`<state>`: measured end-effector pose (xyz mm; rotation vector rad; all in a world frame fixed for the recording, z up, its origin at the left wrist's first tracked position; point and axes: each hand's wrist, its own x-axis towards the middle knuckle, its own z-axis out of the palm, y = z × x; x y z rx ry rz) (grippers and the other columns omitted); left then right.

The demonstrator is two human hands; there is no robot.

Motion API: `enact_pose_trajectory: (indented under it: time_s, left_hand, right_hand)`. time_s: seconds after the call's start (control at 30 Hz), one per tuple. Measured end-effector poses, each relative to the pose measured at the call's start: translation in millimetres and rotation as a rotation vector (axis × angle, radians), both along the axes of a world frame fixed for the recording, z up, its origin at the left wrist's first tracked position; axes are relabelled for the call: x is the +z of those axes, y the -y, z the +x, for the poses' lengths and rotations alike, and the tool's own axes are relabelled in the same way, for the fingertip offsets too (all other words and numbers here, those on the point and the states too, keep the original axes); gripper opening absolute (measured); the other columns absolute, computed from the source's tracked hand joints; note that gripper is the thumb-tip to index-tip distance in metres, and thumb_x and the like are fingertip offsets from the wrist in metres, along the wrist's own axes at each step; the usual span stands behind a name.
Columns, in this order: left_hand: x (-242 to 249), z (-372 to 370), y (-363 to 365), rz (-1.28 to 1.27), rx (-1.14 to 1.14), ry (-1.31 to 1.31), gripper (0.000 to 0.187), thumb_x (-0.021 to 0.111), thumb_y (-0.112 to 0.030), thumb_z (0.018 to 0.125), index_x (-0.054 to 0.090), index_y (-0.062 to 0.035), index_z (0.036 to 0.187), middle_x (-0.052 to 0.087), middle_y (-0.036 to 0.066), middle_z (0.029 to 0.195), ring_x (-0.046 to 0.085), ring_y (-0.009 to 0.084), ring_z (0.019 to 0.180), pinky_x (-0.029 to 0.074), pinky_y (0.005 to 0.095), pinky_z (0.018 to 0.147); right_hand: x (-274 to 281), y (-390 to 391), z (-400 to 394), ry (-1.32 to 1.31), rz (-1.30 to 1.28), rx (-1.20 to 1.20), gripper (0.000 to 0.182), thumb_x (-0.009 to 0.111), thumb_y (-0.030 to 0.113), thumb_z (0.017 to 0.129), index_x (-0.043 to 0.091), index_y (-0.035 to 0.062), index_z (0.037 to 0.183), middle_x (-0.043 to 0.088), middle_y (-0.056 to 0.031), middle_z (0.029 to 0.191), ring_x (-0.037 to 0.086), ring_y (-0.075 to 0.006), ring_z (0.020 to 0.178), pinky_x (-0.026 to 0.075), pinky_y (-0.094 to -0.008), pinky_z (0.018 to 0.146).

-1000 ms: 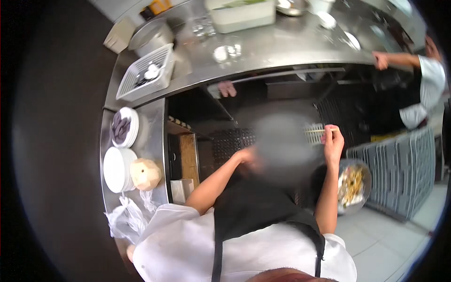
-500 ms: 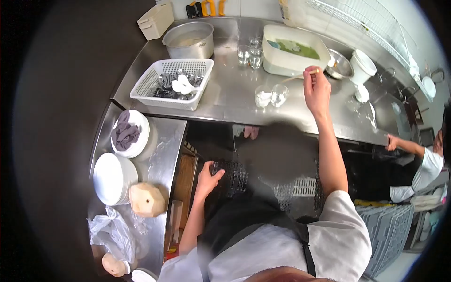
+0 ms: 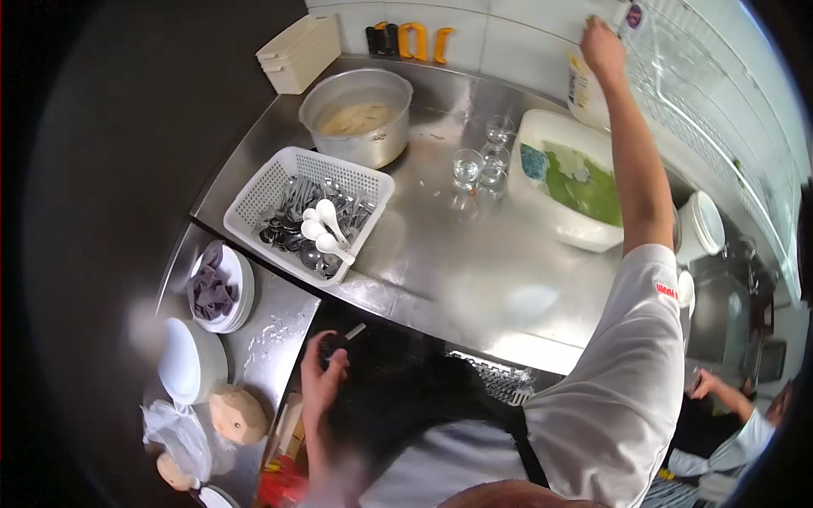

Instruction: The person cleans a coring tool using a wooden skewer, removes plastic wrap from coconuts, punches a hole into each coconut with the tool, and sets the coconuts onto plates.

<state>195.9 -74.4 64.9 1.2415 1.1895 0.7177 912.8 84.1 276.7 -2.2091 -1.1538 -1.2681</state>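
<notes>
My right hand (image 3: 603,49) is raised at the wall by the wire rack, its fingers closed. What they hold, if anything, I cannot make out. Just beside it is a white item with a purple label (image 3: 633,17), and below it stands a white jug with a yellow label (image 3: 586,95). Low in front of my apron, my left hand (image 3: 324,366) is wrapped around a small dark object (image 3: 332,345). A thin pale strip sticks out past its fingers. Under my right arm sits a white tub (image 3: 567,233) of green liquid with a blue-green scouring pad.
Several drinking glasses (image 3: 467,169) stand left of the tub. A white basket (image 3: 292,157) of cutlery and a metal pot (image 3: 385,140) are further left. Plates (image 3: 174,360), a purple cloth (image 3: 212,284) and a peeled root (image 3: 239,415) lie on the side counter. A co-worker's hand (image 3: 703,383) is at right.
My right hand has gone up from above two glasses to the wall; the light stick it held is no longer visible. My left hand has shifted left in view. The camera has moved.
</notes>
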Motion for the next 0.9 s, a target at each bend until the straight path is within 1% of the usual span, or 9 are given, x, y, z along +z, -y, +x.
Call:
enact_pose_trajectory:
  time_s: [0.1,0.23,0.3,0.33,0.4,0.47,0.63,0.77,0.9]
  left_hand:
    - [18,19,-11,0.012,0.141,0.044,0.034,0.064,-0.013,0.092,0.046,-0.0040,0.119,0.057,0.002,0.075,0.049,0.0056,0.057,0.038,0.0204,0.050]
    - [33,54,-36,0.041,0.081,-0.015,0.037,0.070,-0.015,0.088,0.049,-0.0030,0.117,0.060,0.005,0.086,0.056,0.0095,0.069,0.045,0.0237,0.057]
    - [37,73,-56,0.295,-0.120,-0.211,0.038,0.074,-0.018,0.084,0.057,-0.0012,0.113,0.067,0.012,0.089,0.063,0.0153,0.078,0.050,0.0309,0.069]
    - [55,87,-64,0.304,-0.230,-0.289,0.039,0.073,-0.017,0.085,0.058,-0.0007,0.116,0.067,0.007,0.093,0.060,0.0116,0.081,0.050,0.0278,0.070]
    - [79,115,-77,0.402,-0.352,-0.314,0.037,0.075,-0.021,0.083,0.063,0.0000,0.111,0.068,0.015,0.092,0.066,0.0186,0.078,0.051,0.0308,0.073]
    - [68,132,-90,0.571,-0.373,-0.329,0.039,0.075,-0.020,0.082,0.062,-0.0001,0.113,0.069,0.017,0.091,0.069,0.0272,0.079,0.052,0.0341,0.072]
    - [95,149,-96,0.575,-0.351,-0.166,0.044,0.073,-0.019,0.085,0.053,-0.0003,0.119,0.068,0.016,0.089,0.067,0.0214,0.077,0.051,0.0332,0.071]
    - [91,149,-95,0.706,-0.166,-0.123,0.044,0.070,-0.017,0.086,0.050,0.0003,0.121,0.068,0.016,0.088,0.067,0.0203,0.079,0.051,0.0315,0.071]
    - [78,148,-88,0.737,-0.163,-0.087,0.066,0.062,-0.006,0.086,0.031,0.0018,0.143,0.059,0.022,0.120,0.063,0.0246,0.100,0.052,0.0324,0.079]
  right_hand:
    - [-8,-20,-6,-0.180,0.143,-0.140,0.023,0.061,0.023,0.090,0.061,0.0063,0.106,0.070,-0.0110,0.090,0.069,-0.0310,0.079,0.054,-0.0405,0.065]
    - [-68,19,-156,-0.574,0.002,0.844,0.032,0.066,0.020,0.087,0.063,0.0076,0.116,0.070,-0.0103,0.089,0.066,-0.0241,0.070,0.053,-0.0363,0.066]
    - [-88,56,-248,-0.780,-0.493,1.174,0.033,0.069,0.014,0.083,0.064,0.0075,0.115,0.067,-0.0129,0.104,0.066,-0.0270,0.088,0.052,-0.0378,0.077]
    - [-93,66,-279,-0.753,-0.576,1.320,0.037,0.069,0.013,0.083,0.061,0.0068,0.118,0.065,-0.0146,0.107,0.064,-0.0305,0.094,0.051,-0.0398,0.082]
    - [-102,82,-328,-0.578,-0.699,1.559,0.043,0.069,0.012,0.083,0.056,0.0057,0.124,0.063,-0.0176,0.109,0.061,-0.0363,0.102,0.050,-0.0435,0.087]
    - [-106,88,-346,-0.747,-0.792,1.556,0.046,0.068,0.012,0.084,0.053,0.0053,0.126,0.062,-0.0187,0.109,0.061,-0.0375,0.102,0.050,-0.0450,0.087]
    - [-98,94,-350,-0.709,-0.701,1.482,0.043,0.069,0.009,0.083,0.054,0.0032,0.123,0.063,-0.0179,0.102,0.064,-0.0382,0.089,0.052,-0.0430,0.076]
    - [-105,94,-362,-0.693,-0.446,1.300,0.040,0.070,0.006,0.083,0.056,0.0038,0.120,0.064,-0.0151,0.099,0.068,-0.0288,0.084,0.053,-0.0376,0.069]
    - [-109,97,-400,-1.063,-0.478,1.249,0.047,0.067,0.008,0.088,0.046,-0.0011,0.128,0.067,-0.0177,0.095,0.069,-0.0247,0.081,0.054,-0.0354,0.063]
